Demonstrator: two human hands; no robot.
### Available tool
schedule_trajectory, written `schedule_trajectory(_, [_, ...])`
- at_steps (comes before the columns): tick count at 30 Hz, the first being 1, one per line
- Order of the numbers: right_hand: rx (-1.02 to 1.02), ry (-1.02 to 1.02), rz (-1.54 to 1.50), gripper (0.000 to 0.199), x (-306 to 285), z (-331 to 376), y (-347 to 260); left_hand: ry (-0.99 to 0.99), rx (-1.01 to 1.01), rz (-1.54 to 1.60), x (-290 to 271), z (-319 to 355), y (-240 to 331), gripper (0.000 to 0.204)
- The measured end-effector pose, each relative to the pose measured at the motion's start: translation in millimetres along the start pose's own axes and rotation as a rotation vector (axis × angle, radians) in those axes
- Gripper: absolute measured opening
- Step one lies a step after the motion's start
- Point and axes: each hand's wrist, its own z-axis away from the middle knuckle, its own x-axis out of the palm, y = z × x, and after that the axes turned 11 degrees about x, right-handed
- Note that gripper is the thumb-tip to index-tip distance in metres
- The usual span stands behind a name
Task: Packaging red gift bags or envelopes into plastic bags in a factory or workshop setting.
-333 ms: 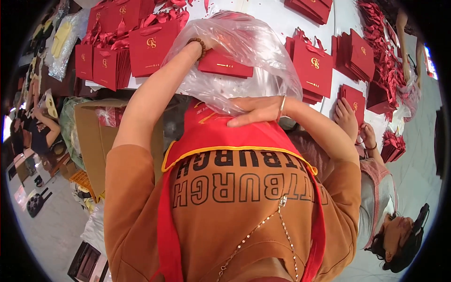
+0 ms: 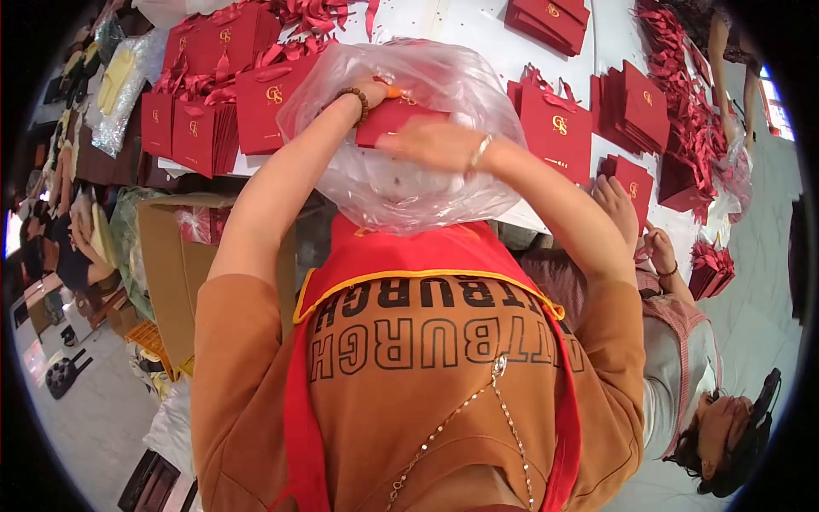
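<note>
A large clear plastic bag (image 2: 409, 192) lies in front of me on the white table's edge, its mouth gathered wide. Inside it rests a red paper gift bag (image 2: 380, 125) with gold print. My left hand (image 2: 372, 90), wearing a bead bracelet, is inside the plastic bag, its fingers closed at the gift bag's upper left edge. Something orange shows at its fingertips, and film partly veils them. Over the gift bag's lower right part reaches my right hand (image 2: 435, 143), with a bangle at its wrist. Its fingers are stretched out and somewhat blurred, with nothing seen in them.
Red gift bags (image 2: 205, 136) with ribbon handles stand in rows at the left; more bag stacks (image 2: 554, 132) are at the right. A cardboard box (image 2: 171, 256) stands beside my left arm. A co-worker's hand (image 2: 616, 205) touches a red bag close by my right forearm.
My right hand has moved up and left from the plastic bag's near edge to over the gift bag. The plastic bag's near edge now spreads lower. My left hand stays near the same place.
</note>
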Motion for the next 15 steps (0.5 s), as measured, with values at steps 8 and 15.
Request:
schedule_trajectory(8, [0.215, -0.156, -0.052, 0.034, -10, -24, 84, 0.034, -0.108, 0.339, -10, -8, -4, 0.045])
schedule_trajectory(15, [0.122, 0.213, 0.196, 0.031, -17, 2, 36, 0.005, 0.055, 0.294, -10, 5, 3, 0.047])
